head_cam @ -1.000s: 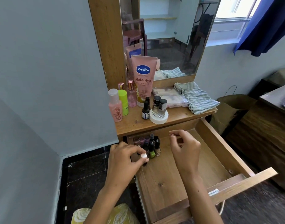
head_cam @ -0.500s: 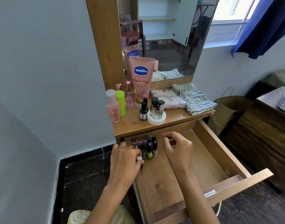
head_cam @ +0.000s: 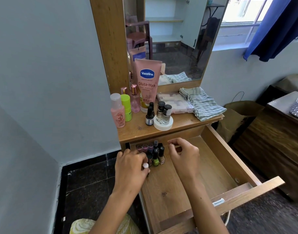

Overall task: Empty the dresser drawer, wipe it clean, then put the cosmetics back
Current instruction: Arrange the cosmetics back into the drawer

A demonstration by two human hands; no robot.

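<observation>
The wooden dresser drawer (head_cam: pixel 229 159) is pulled out. A cluster of nail polish bottles (head_cam: pixel 156 154) stands in its back left corner; the rest of its floor is bare wood. My left hand (head_cam: pixel 129 166) is at the cluster's left edge, fingers closed on a small white-capped bottle (head_cam: pixel 145 165). My right hand (head_cam: pixel 183 154) hovers just right of the cluster, fingers curled in a pinch with nothing visible in them.
On the dresser top stand a pink Vaseline tube (head_cam: pixel 147 85), a pink bottle (head_cam: pixel 117 112), a green bottle (head_cam: pixel 126 107), a perfume bottle (head_cam: pixel 134 98), dark dropper bottles (head_cam: pixel 149 115), two polish bottles on a white jar (head_cam: pixel 162 124), a palette (head_cam: pixel 173 102) and a striped cloth (head_cam: pixel 200 102).
My right hand has come closer to the bottle cluster. My left hand keeps its hold on the white-capped bottle at the cluster's edge. The view has shifted slightly.
</observation>
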